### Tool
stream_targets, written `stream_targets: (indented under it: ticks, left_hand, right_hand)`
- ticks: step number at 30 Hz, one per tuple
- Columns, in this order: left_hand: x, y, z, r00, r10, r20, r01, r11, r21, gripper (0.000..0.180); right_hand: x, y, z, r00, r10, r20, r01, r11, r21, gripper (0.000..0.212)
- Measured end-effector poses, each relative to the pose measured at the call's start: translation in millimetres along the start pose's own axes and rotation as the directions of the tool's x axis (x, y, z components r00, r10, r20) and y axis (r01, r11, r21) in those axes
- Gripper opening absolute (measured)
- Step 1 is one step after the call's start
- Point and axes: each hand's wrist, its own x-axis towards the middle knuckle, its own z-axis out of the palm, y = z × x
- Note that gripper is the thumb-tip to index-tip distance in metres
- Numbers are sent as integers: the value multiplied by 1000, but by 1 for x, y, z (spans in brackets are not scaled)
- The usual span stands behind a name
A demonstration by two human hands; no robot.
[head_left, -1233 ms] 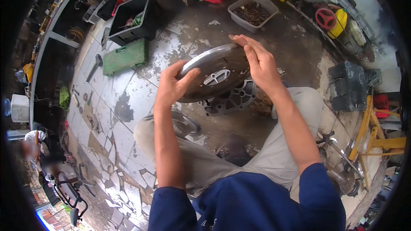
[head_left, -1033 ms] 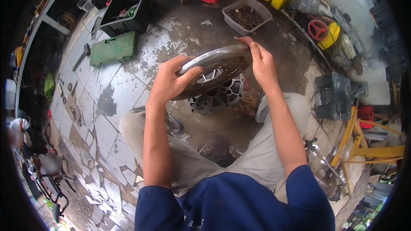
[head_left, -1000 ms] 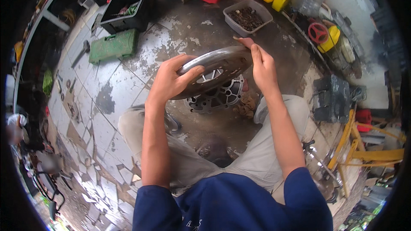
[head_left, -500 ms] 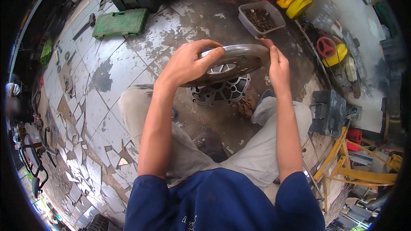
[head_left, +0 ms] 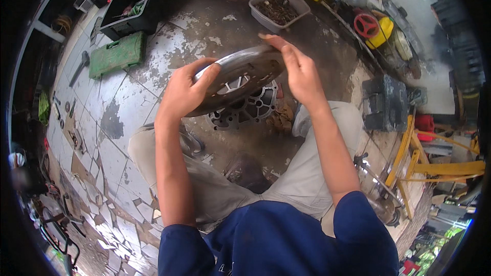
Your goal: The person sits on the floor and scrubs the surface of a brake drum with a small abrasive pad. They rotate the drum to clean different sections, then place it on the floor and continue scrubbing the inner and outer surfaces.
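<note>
Both hands (left hand (head_left: 184, 92), right hand (head_left: 302, 74)) clamp the round grey metal disc (head_left: 238, 79) at its rim; a loose grip could drop it on the perforated metal casing (head_left: 250, 110).

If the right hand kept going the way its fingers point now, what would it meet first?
The right hand points up and left across the metal disc it holds. Past the rim, the line likely meets the stained floor before the grey tray of scrap; depth is unclear.

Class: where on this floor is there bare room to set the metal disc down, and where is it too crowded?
Free: the worn concrete between the green case and the grey tub; the tiles left of the left hand. Crowded: under the disc, where a cast housing lies, and the right wall's clutter.
</note>
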Motion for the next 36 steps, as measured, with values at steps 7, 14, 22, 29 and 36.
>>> stream_targets:
  ticks: [7, 14, 22, 29, 36]
  left_hand:
    - [5, -10, -2, 993, 106, -54, -101, 991, 90, 46]
    - [4, -23, 3, 994, 56, -92, -56, 998, 0, 48]
    - [5, -17, 3, 996, 48, -70, -46, 999, 23, 51]
    - [2, -20, 2, 996, 59, -68, -55, 997, 55, 49]
    - [-1, -15, 1, 997, 10, -82, -1, 994, 106, 49]
  right_hand:
    - [1, 6, 1, 972, 200, -120, -215, 968, -127, 37]
    - [10, 16, -12, 927, 376, -4, -375, 923, -90, 39]
    - [4, 15, -5, 994, 76, -77, -85, 989, -122, 27]
    - [-7, 4, 2, 938, -333, -90, 319, 937, -146, 31]
    - [-6, 8, 3, 936, -348, -46, 332, 921, -203, 35]
